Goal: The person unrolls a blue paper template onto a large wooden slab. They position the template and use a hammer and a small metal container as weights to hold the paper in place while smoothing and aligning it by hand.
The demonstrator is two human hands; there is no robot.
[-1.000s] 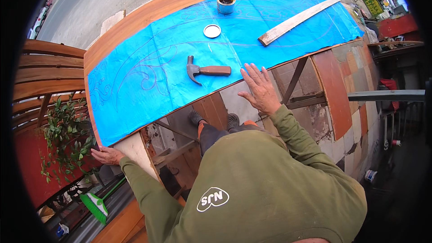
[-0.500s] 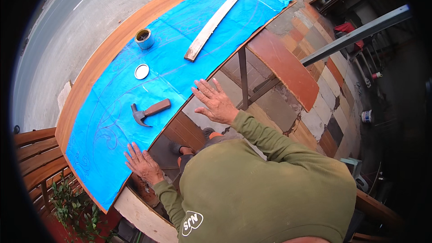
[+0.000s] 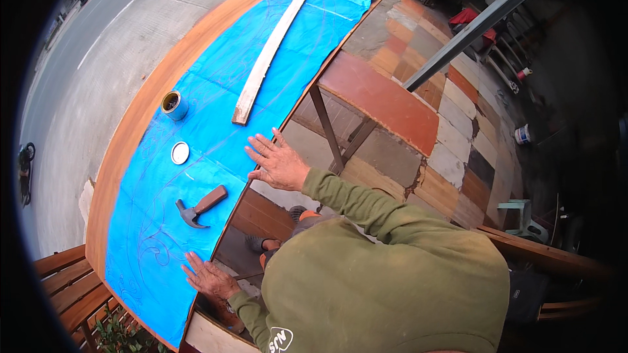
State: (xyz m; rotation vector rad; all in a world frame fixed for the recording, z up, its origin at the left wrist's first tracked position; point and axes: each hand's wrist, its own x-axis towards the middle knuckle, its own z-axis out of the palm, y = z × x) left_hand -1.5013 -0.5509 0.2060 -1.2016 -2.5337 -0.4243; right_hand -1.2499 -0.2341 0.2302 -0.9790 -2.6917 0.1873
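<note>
A long blue sheet (image 3: 216, 137) with drawn curly lines lies on a curved wooden board (image 3: 140, 124). My left hand (image 3: 209, 278) rests flat on the sheet's near edge, fingers spread, holding nothing. My right hand (image 3: 278, 163) presses flat on the same edge further along, also empty. Between the hands lies a claw hammer (image 3: 199, 206) with a brown handle. Beyond it are a round white lid (image 3: 180, 152), a small open tin can (image 3: 174, 104) and a long pale wooden strip (image 3: 275, 46).
A metal-legged stand with a reddish top (image 3: 379, 101) holds the board up beside a tiled floor (image 3: 458, 150). A wooden bench (image 3: 69, 287) stands at lower left. The road (image 3: 98, 46) runs beyond the board. A grey metal post (image 3: 484, 19) slants at upper right.
My left hand has come up from the board's lower end onto the blue sheet near the hammer. My right hand stays flat on the sheet's edge. The view has swung round.
</note>
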